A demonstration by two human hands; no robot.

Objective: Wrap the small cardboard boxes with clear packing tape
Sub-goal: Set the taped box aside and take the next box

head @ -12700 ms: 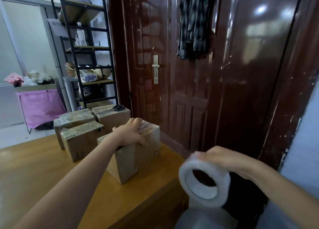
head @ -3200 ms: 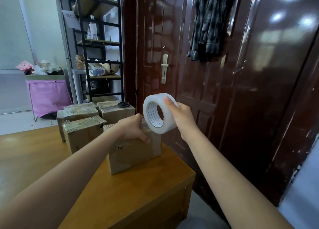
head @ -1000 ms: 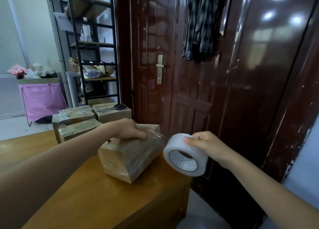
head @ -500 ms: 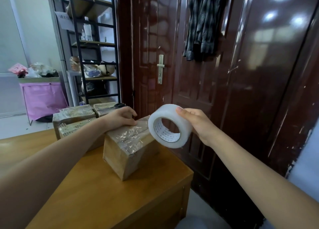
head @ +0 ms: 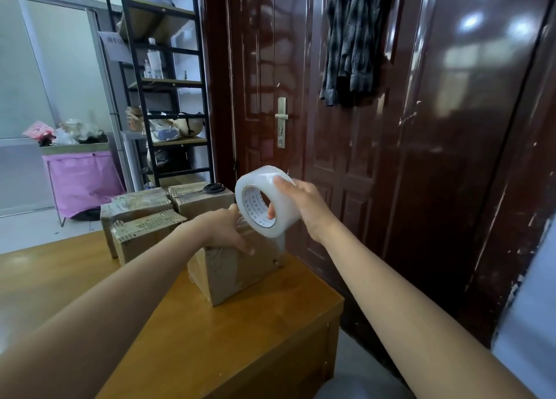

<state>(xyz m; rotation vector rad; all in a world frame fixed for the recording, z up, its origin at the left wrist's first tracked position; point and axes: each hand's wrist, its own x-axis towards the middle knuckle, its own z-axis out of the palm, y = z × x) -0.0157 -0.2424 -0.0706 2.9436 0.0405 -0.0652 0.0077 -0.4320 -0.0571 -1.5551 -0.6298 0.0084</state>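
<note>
Tape going round one small box on the worktop (head: 90,278)
Left hand (head: 224,228) presses flat on the box (head: 237,267), fingers straight; right hand (head: 302,203) grips the tape roll (head: 264,201) just above it, thumb through its hole. Shiny tape already covers some of this box, but the wrap looks unfinished. Three more boxes (head: 147,236) wait behind the left fingers, scissors (head: 212,188) on one; nothing blocks the way

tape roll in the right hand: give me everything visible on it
The tape roll is a wide, thick ring of cloudy clear packing tape on a white core with small printed marks inside. The right hand grips it, thumb in the core, fingers over the outer face. It is held on edge above the near cardboard box, its hole facing the camera's left. A clear strip runs down from it to the box.
</note>
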